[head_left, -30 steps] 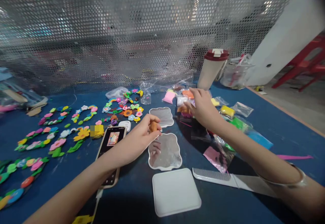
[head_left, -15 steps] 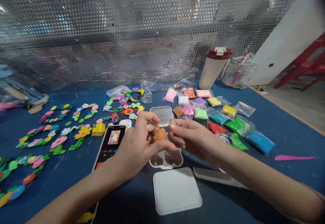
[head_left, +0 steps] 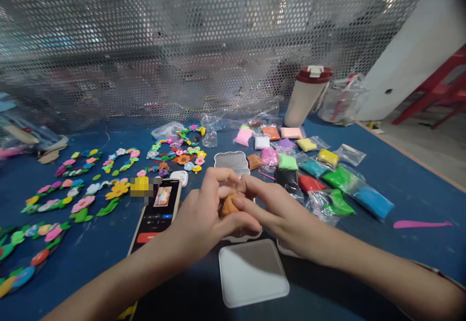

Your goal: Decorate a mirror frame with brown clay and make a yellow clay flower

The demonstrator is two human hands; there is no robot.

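The left hand (head_left: 206, 211) grasps an orange-brown lump (head_left: 228, 205) at frame centre. The right hand (head_left: 278, 214) grasps its right side; no long axis shows.

left hand (head_left: 206, 219): holds orange lump (head_left: 228, 206) | right hand (head_left: 278, 209): touches it | white board (head_left: 254, 275): nearby

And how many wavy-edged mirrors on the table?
2. The far mirror lies just beyond the left hand and right hand; the near mirror is mostly hidden by them, mainly its lower rim showing. Others could be hidden.
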